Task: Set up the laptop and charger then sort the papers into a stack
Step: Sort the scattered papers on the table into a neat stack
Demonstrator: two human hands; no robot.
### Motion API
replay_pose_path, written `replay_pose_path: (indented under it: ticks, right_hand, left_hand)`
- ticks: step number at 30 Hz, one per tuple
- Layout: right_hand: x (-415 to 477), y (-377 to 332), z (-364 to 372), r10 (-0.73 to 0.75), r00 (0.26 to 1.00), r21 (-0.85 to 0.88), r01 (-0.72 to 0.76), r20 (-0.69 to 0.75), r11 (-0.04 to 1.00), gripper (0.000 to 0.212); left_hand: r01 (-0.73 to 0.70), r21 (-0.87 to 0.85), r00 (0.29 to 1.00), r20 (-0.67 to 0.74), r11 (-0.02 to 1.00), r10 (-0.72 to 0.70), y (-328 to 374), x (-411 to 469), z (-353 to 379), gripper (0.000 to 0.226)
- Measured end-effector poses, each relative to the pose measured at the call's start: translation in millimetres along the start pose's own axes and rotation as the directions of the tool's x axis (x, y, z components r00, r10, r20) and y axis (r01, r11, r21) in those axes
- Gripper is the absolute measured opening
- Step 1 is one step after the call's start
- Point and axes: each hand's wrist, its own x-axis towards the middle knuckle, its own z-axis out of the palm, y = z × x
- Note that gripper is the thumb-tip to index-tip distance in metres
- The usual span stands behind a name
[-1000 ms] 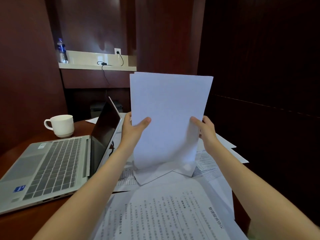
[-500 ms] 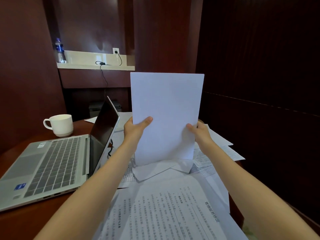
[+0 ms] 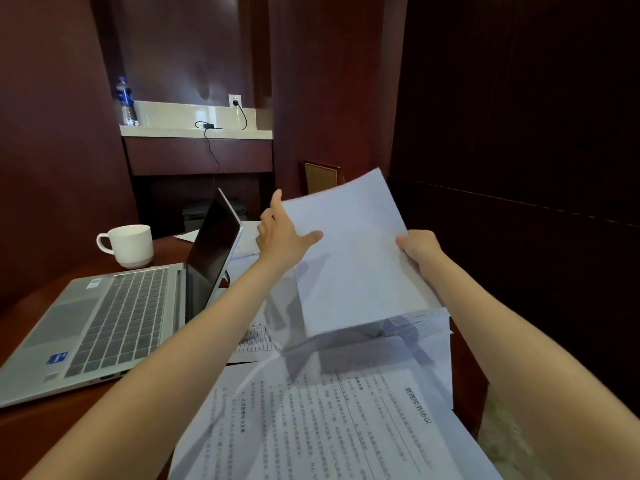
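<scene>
1. Above the right side of the desk point(image 3: 41, 431), the held sheets point(image 3: 349, 258) tilt, blank side showing, over loose printed papers point(image 3: 329, 417) spread beneath them
2. Left hand point(image 3: 285, 237) pinches their left edge, thumb on top; right hand point(image 3: 420, 249) grips the right edge
3. Open laptop point(image 3: 114, 323) sits at the desk's left edge, white mug point(image 3: 128, 245) behind it

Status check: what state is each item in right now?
Laptop: open, screen dark.
Charger: plugged into wall socket, on ledge.
Held sheets: raised, tilted, off the table.
Loose papers: scattered, unstacked.
Mug: upright on table.
Bottle: upright on ledge.
Left hand: pinches held sheets' left edge.
Right hand: grips their right edge.
</scene>
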Motion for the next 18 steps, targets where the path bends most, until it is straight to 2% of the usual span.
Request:
replay_pose_path:
  ticks: [1,3,5,7,8,11,13,16,18]
  right_hand:
    - [-1.3,2.9,-0.1,0.026,0.998,-0.031,-0.024,0.054,0.999,0.013]
    - [-6.5,8.4,-0.7,0.068,0.976,-0.007,-0.068,0.207,0.998,0.028]
    - [-12.0,13.6,0.4,0.107,0.946,-0.128,-0.07,0.307,0.989,0.031]
    - [-19.5,14.6,-0.2,0.117,0.899,-0.348,0.04,0.421,0.937,0.013]
    - [-24.3,13.7,-1.0,0.107,0.863,-0.386,0.107,0.493,0.916,0.012]
    - [-37.5,10.7,-2.5,0.076,0.725,-0.314,0.199,0.684,0.928,0.016]
    - [-46.0,7.8,-0.7,0.075,0.646,-0.269,0.207,0.76,0.941,0.022]
    - [-53.7,4.4,8.5,0.085,0.564,-0.283,0.273,0.821,0.92,0.014]
    - [-57.9,3.0,13.1,0.122,0.507,-0.319,0.322,0.853,0.891,0.01]
  left_hand:
    - [-0.043,0.094,0.999,0.023,0.995,0.041,2.5,-2.9,0.0,0.096]
    - [-0.139,0.214,0.988,0.089,0.967,0.122,3.2,-6.9,3.4,0.085]
    - [-0.252,0.285,0.963,0.169,0.925,0.21,4.5,-10.1,3.9,0.073]
    - [-0.381,0.339,0.912,0.29,0.86,0.29,7.0,-12.4,3.7,0.064]
    - [-0.436,0.372,0.88,0.366,0.819,0.303,8.2,-13.9,4.3,0.062]
    - [-0.486,0.497,0.825,0.533,0.719,0.188,9.2,-16.7,6.6,0.057]
    - [-0.474,0.507,0.779,0.622,0.719,0.075,8.9,-19.2,5.8,0.049]
    - [-0.504,0.458,0.631,0.774,0.732,-0.049,7.7,-22.0,1.7,0.032]
    - [-0.511,0.494,0.542,0.82,0.704,-0.183,3.6,-23.2,-3.2,0.019]
